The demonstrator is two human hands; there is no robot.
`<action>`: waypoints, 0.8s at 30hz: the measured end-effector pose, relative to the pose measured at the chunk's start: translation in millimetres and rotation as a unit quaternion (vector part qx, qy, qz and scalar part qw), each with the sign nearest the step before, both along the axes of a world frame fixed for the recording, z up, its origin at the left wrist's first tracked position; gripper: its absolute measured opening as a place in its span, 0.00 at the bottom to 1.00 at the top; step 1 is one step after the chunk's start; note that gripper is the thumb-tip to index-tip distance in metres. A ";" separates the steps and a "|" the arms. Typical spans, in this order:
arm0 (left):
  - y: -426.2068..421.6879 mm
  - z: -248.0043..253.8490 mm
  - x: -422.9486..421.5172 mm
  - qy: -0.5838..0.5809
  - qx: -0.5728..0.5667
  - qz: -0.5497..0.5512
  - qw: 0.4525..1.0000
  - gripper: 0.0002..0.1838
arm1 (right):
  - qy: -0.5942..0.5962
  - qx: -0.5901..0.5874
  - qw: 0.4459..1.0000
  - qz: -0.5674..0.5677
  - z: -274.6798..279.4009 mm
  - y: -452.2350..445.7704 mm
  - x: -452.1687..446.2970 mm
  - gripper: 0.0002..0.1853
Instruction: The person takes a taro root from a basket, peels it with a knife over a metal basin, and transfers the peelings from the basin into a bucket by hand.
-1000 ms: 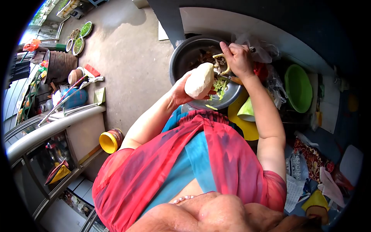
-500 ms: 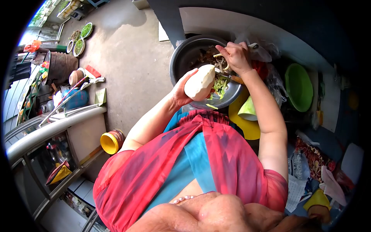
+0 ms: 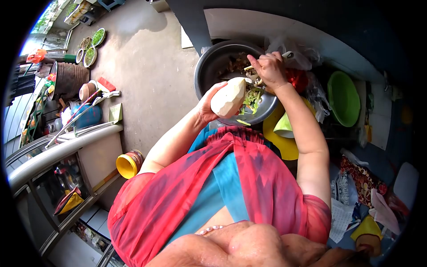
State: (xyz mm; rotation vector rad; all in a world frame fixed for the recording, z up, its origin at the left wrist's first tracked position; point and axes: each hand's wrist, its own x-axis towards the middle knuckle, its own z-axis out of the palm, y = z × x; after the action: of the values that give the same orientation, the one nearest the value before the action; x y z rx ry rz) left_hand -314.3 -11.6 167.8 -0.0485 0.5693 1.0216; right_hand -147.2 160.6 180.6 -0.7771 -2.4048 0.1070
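Observation:
My left hand (image 3: 207,103) is wrapped round a large peeled vegetable (image 3: 229,98), pale cream with flat facets, tapering toward its upper end. It is above the near side of a dark metal basin (image 3: 205,66). Green and yellowish peelings (image 3: 252,101) lie inside, with darker scraps beyond them. Over the basin's right side, my right hand (image 3: 269,70) has its fingers curled and its thumb out toward the left. A white end (image 3: 288,54) sticks out beside its fingers; what the hand grips is mostly hidden.
Right of the basin are clear plastic bags (image 3: 307,55), a green tub (image 3: 344,99) and a pale green and white piece (image 3: 284,126) over something yellow (image 3: 289,150). A yellow bucket (image 3: 126,166) stands to the left. Farther off are bowls of greens (image 3: 90,56).
My right hand has turned slightly and its thumb has dropped a little. The peeled vegetable in my left hand has shifted slightly left and down.

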 end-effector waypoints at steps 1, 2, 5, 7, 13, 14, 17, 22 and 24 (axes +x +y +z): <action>0.3 5.6 1.8 0.002 -0.018 0.015 1.000 0.28 | 0.008 -0.020 1.000 0.008 3.1 -3.5 -0.7 0.25; 1.3 2.5 0.9 0.006 -0.013 0.018 1.000 0.28 | 0.017 -0.040 0.999 0.015 7.4 -7.7 -0.7 0.25; 3.0 -1.9 -3.5 0.069 0.022 -0.006 0.997 0.29 | 0.031 -0.057 0.994 0.088 27.7 -23.6 -13.3 0.24; 1.3 2.9 -4.0 0.137 0.048 -0.028 0.989 0.30 | 0.008 -0.028 0.995 0.090 27.4 -17.9 -12.8 0.24; 2.4 6.7 -2.3 0.004 0.011 0.021 1.000 0.29 | -0.039 -0.067 0.997 -0.013 -3.5 5.2 9.2 0.28; 4.3 6.6 -1.5 -0.028 -0.010 0.057 0.998 0.28 | -0.025 -0.084 0.996 -0.028 -1.8 2.7 10.1 0.29; 9.8 -1.5 -5.1 -0.021 -0.028 0.075 0.997 0.25 | 0.017 -0.126 0.991 -0.026 6.7 -5.2 8.9 0.30; 17.0 -6.8 1.6 0.044 -0.028 0.014 0.999 0.27 | 0.041 -0.071 0.997 0.011 25.8 -34.9 -1.6 0.26; 15.8 4.7 4.2 0.048 -0.051 0.005 0.998 0.27 | 0.036 -0.034 0.999 0.021 40.2 -48.8 -8.2 0.23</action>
State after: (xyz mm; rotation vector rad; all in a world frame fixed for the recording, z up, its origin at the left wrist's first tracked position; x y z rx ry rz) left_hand -310.1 4.2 172.5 -0.0925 0.7096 1.0080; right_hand -155.3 111.8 220.9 -0.7407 -2.3602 0.2323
